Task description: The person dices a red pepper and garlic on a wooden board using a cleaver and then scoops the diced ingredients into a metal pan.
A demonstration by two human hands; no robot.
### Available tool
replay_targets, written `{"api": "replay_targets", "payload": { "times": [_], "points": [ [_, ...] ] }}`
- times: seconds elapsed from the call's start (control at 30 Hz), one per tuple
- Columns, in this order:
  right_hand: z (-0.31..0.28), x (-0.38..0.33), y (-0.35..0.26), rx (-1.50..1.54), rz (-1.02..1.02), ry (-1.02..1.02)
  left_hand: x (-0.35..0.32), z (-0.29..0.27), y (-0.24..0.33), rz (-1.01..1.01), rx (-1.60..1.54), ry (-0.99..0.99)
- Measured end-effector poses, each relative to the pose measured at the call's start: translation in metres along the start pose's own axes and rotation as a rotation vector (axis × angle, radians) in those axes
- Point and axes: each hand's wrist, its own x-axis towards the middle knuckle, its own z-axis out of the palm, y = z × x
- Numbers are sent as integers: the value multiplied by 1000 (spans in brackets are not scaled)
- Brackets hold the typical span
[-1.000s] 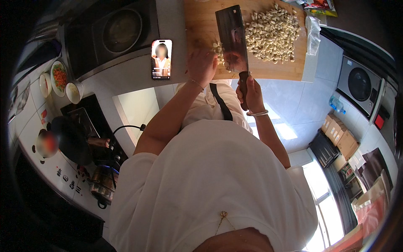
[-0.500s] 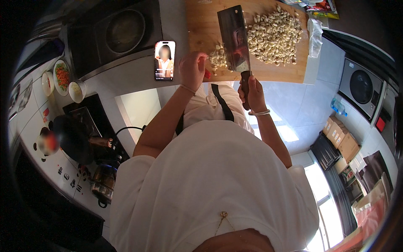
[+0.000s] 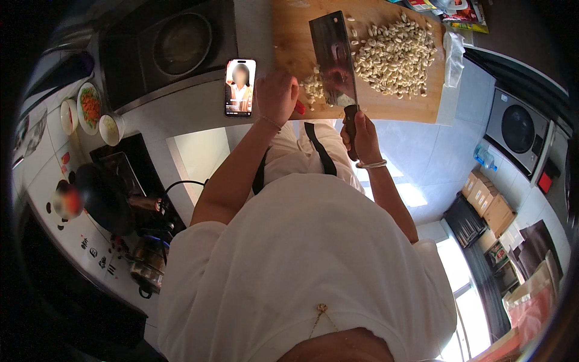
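Observation:
A wooden cutting board (image 3: 289, 42) carries a large heap of pale, clove-shaped pieces (image 3: 398, 57) that look like peeled garlic. Left of it lies a smaller pile (image 3: 313, 87) of the same kind. My right hand (image 3: 363, 134) is wrapped round the dark handle of a broad cleaver (image 3: 333, 54), whose blade stands between the two piles and hides part of the board. My left hand (image 3: 277, 96) is closed at the board's near left edge, beside the small pile. A small red thing (image 3: 300, 107) shows next to it; whether the fingers hold anything is hidden.
A lit phone (image 3: 240, 87) lies on the counter left of the board. Beyond it is a dark cooktop with a pan (image 3: 183, 45). Bowls of chopped food (image 3: 89, 107) stand at far left. A crumpled white bag (image 3: 453, 57) touches the board's right side.
My left hand has turned, its fingers curling further in. The cleaver's top has tipped slightly left, while the right hand keeps its grip. The view has shifted a little.

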Motion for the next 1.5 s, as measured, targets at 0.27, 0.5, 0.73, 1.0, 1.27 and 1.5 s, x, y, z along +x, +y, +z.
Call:
{"api": "replay_targets", "payload": {
  "times": [0.27,0.5,0.73,1.0,1.27,1.5],
  "points": [
    [-15,4,-9,-111,-37,-42,-13,-20,9,-189,-445,123],
    [-25,28,-26,-400,-188,-261,-59,-51,47,-660,-648,525],
    [-122,162,15,-692,-466,-493,-196,10,98,-1105,-801,1212],
    [-99,130,-16,-1153,-707,-594,-445,146,236,-1438,-712,2171],
    [-71,101,-7,-1208,-707,-511,-607,259,322,-1890,-316,2168],
    [-77,38,16,-892,-746,-539,-713,169,258,-2254,-295,1804]
  ]
}}
